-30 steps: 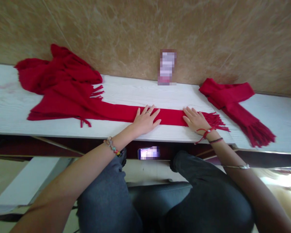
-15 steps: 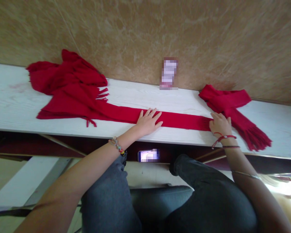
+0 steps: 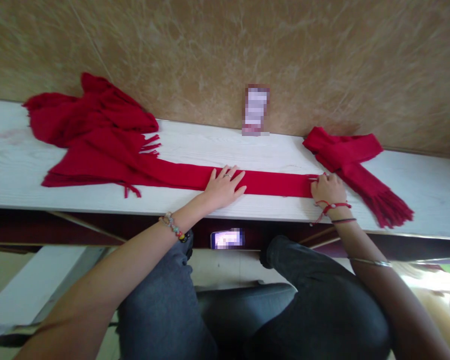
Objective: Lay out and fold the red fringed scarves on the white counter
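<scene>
A red scarf [image 3: 277, 183] lies as a flat, narrow strip along the white table. My left hand [image 3: 224, 188] rests flat on the strip with its fingers spread. At the strip's right end, my right hand [image 3: 327, 189] has its fingers curled around the scarf's end, and the hand covers most of the fringe there. The strip runs left into a loose, crumpled heap of red fringed cloth [image 3: 93, 120]. Just right of my right hand, another red scarf [image 3: 352, 162] lies crossed over itself, its fringe pointing toward the near edge.
A brown marbled wall [image 3: 195, 55] borders the far side of the white table [image 3: 195, 137]. A blurred upright card or phone [image 3: 255, 110] leans against it. Under the tabletop, a lit phone [image 3: 227, 239] lies on a dark shelf [image 3: 253, 227], above my knees.
My right hand has shifted a little left and its fingers have curled in at the scarf's end. My left hand stays flat on the strip. The whole view has shifted slightly.
</scene>
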Motion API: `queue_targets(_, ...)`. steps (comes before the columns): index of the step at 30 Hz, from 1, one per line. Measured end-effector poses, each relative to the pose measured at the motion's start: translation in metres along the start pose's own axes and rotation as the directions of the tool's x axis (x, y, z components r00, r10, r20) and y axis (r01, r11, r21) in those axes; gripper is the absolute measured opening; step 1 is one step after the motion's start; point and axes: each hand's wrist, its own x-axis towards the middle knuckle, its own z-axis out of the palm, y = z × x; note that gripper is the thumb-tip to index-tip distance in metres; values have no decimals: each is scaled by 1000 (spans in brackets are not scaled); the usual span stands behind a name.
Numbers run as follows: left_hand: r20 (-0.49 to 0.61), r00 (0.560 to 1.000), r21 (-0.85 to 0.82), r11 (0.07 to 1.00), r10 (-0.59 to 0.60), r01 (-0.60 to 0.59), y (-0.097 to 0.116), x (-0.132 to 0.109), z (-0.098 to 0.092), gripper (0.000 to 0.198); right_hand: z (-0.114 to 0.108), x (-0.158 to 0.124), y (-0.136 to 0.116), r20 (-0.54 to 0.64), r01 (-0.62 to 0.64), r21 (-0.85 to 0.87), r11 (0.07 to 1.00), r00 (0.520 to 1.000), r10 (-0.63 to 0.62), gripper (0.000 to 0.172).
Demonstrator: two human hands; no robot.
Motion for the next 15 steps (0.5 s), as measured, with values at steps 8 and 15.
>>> queue_targets(8,3,1000,4,1000,-1,1,1,0,-2,56,-16,9,1,-108,71,94,993,992,-61,41)
queue_targets(15,20,1000,8,1000,-5,5,1,-1,-3,56,-2,12,-24,85,88,89,992,992,-96,40)
